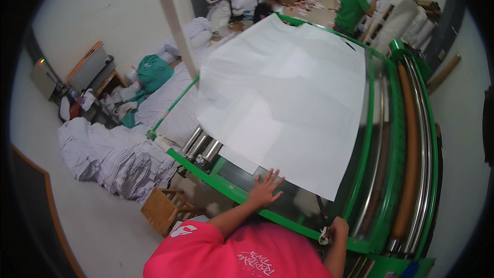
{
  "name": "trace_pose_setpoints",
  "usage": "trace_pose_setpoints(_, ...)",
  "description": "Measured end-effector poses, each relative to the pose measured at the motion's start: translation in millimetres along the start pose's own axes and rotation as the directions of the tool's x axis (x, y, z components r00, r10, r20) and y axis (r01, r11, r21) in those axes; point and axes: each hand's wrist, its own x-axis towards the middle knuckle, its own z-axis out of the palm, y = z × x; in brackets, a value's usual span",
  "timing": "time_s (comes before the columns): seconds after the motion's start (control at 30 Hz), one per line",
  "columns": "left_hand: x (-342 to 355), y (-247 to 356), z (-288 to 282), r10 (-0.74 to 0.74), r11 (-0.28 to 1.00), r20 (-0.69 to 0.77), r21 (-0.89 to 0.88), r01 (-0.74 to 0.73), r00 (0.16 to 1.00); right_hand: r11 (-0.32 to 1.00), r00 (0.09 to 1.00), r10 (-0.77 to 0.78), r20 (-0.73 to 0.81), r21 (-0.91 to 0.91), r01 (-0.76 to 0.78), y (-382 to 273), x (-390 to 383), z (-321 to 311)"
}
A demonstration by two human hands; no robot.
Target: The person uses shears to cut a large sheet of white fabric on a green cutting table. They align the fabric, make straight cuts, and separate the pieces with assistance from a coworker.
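Note:
A large white sheet (288, 92) lies over the glass top of a green-framed machine and drapes past its far left side. My left hand (265, 190) rests flat with spread fingers at the sheet's near edge, beside a smaller white piece (239, 160) under it. My right hand (337, 228) is closed at the machine's near right edge, next to a small white object (323, 237). A dark narrow strip (321, 208) runs from there up to the sheet's corner. What the right fingers hold is too small to make out.
Brown and metal rollers (409, 154) line the machine's right side. On the left lie heaped pale cloth (118, 157), a green bag (154, 73) and a wooden stool (167, 208). A person in green (352, 7) stands at the far right by leaning rolls (404, 18).

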Motion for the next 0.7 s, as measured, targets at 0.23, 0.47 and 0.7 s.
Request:
trace_pose_setpoints(0.23,-14.9,-28.3,-10.9,-0.015,0.99,-0.088,-0.141,0.003,0.996,0.998,0.995,-0.058,-0.077,0.01,0.059,6.5,-1.7,9.3)
trace_pose_setpoints(0.47,23.2,-175.6,-129.2,-0.244,0.963,-0.298,-0.191,0.192,0.923,0.997,0.994,0.056,-0.095,0.066,-0.05,9.5,6.9,31.2)
trace_pose_setpoints(0.7,132.7,-448.7,-349.5,-0.326,0.923,-0.749,-0.121,0.364,0.577,0.929,0.949,0.217,-0.227,0.346,-0.13,-12.7,-6.3,61.5)
